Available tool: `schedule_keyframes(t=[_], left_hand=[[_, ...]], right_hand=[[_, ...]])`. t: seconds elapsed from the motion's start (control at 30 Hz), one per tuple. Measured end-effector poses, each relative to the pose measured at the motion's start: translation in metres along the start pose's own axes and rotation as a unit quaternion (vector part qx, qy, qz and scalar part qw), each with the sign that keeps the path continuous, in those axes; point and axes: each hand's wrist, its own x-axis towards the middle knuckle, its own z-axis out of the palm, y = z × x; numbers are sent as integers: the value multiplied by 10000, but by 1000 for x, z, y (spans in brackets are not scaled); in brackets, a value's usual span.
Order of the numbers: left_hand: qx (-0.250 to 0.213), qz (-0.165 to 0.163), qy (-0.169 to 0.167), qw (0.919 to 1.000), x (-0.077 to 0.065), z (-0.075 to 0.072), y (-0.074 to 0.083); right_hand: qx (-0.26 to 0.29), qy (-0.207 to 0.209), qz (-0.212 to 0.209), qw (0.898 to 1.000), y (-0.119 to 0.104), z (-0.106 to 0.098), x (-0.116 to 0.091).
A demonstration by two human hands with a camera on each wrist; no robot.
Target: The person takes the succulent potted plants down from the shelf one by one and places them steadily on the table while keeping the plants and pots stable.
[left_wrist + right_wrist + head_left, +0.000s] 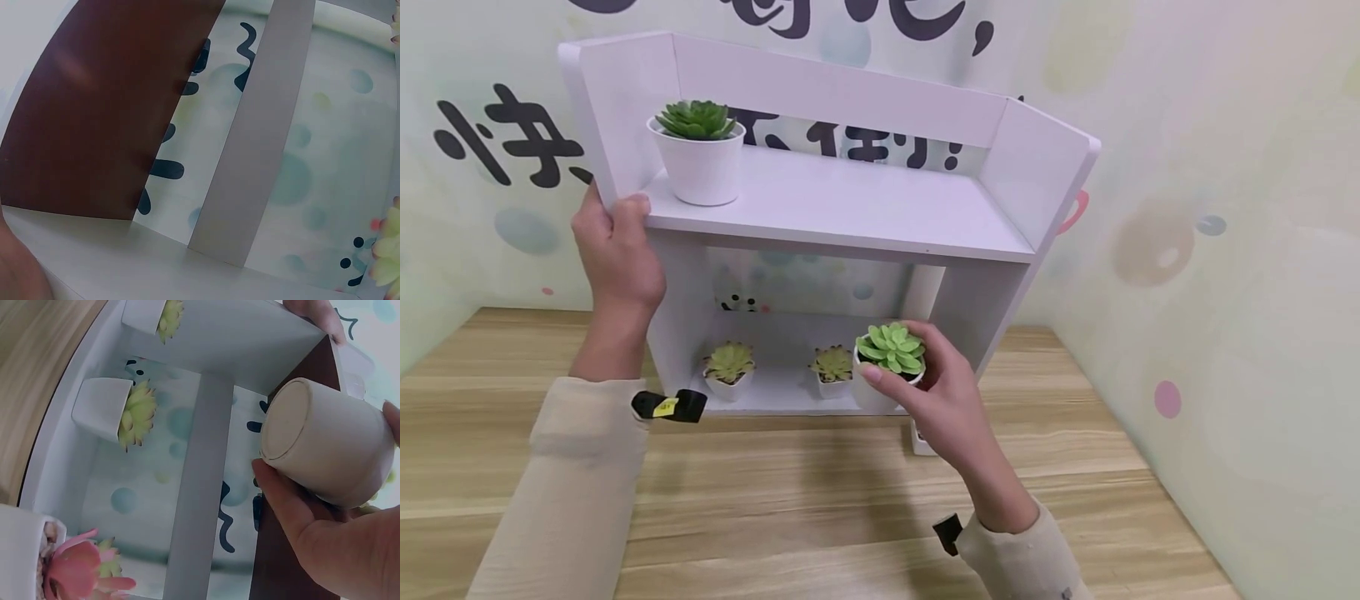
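My left hand (pixel 621 262) grips the left side panel of a white two-tier shelf (pixel 850 196), its thumb at the upper board's front edge. In front of the lower tier, my right hand (pixel 951 396) holds a light-green potted succulent (pixel 891 348) by its round white pot, thumb at the near rim. In the right wrist view the underside of this pot (pixel 287 422) faces the camera, lifted off the boards. A dark-green succulent in a larger white pot (pixel 702 162) stands at the upper tier's left end.
On the lower tier stand two small yellow-green succulents, one at left (pixel 728 367) and one near the middle (pixel 832 367). A pink succulent (pixel 75 565) in a white pot stands before the shelf, mostly hidden by my right hand in the head view. Behind is a printed wall (pixel 1187 167).
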Motion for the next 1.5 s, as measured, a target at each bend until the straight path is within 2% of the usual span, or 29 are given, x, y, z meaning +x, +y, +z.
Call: schedule_keyframes(t=[0.4,0.97,1.3,1.5], left_hand=[[55,-34,47,10000,-1,-1,1],[-12,-62,-39,10000,-1,0,1],[14,-43,-8,10000,1,0,0],[-31,0,16,10000,0,0,-1]], right_hand=[[91,-96,215,9997,2,-6,-6],[-78,48,74,9999,7,-4,-5],[-203,-27,462,9987,9,-2,-4],[-204,-227,549,9980,12,0,-5]])
